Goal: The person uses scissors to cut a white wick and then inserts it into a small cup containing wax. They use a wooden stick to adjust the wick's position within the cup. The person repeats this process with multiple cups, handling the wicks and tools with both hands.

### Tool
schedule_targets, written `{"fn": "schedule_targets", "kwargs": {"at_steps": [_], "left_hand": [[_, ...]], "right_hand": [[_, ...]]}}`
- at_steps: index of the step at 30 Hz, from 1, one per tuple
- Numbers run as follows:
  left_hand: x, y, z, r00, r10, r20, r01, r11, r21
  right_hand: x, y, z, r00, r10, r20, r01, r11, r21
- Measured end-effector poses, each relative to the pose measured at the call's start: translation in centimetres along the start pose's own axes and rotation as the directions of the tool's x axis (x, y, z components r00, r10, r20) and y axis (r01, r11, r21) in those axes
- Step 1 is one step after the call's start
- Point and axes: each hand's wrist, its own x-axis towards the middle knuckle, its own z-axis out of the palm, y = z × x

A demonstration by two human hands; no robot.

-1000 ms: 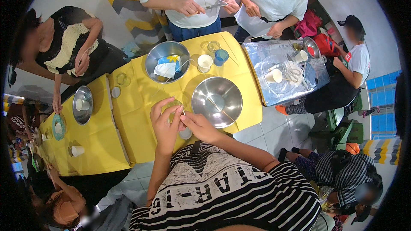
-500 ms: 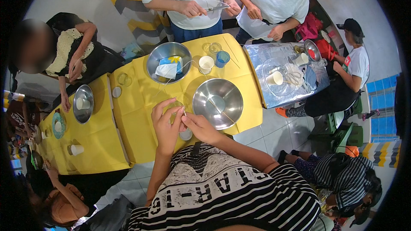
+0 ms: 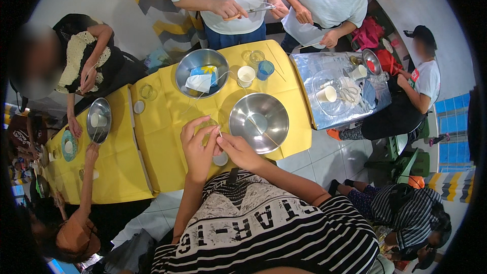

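Note:
Both my hands meet above the near edge of the yellow-covered table (image 3: pixel 172 147). My left hand (image 3: pixel 197 143) has its thumb and forefinger pinched, with the other fingers raised. My right hand (image 3: pixel 236 150) pinches from the other side, touching the left fingertips. Between them shows the tip of a thin white cord-like piece (image 3: pixel 220 134); most of it is hidden by the fingers. Just right of my hands is a wide steel bowl (image 3: pixel 275 113) with a thin stick (image 3: pixel 261 131) lying across it. A small round whitish lid (image 3: pixel 220 160) lies under my wrists.
Beyond my hands, a second steel bowl (image 3: pixel 181 81) holds a blue-and-white packet (image 3: pixel 205 78). Nearby stand a paper cup (image 3: pixel 246 76), a blue glass (image 3: pixel 265 70) and a clear jar (image 3: pixel 257 57). A foil-covered table (image 3: pixel 324 119) adjoins at right. Across the table, a person holds scissors (image 3: pixel 259 8).
My hands stay nearly still in the same pinch. At lower left, another person's arm has stretched across the table to the steel bowl there. The scissors across the table have shifted slightly.

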Motion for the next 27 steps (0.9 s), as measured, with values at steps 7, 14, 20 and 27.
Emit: {"fn": "schedule_targets", "kwargs": {"at_steps": [7,14,20,27], "left_hand": [[-0.01,-0.21,0.19,1.0,-0.008,-0.011,0.008,1.0,-0.003],[0.01,-0.05,0.12,1.0,-0.003,-0.001,0.003,1.0,0.009],[0.08,-0.36,0.24,1.0,0.0,-0.019,0.0,1.0,-0.011],[0.06,-0.5,0.26,1.0,-0.006,-0.014,0.006,1.0,-0.01]], "right_hand": [[0.1,0.27,0.09,1.0,0.004,-0.003,-0.004,1.0,0.002],[0.06,0.4,0.07,1.0,0.012,-0.015,-0.012,1.0,0.0],[0.31,0.42,-0.06,1.0,0.007,0.007,-0.007,0.999,0.036],[0.32,0.33,0.02,1.0,0.001,0.0,-0.001,0.999,0.045]]}}
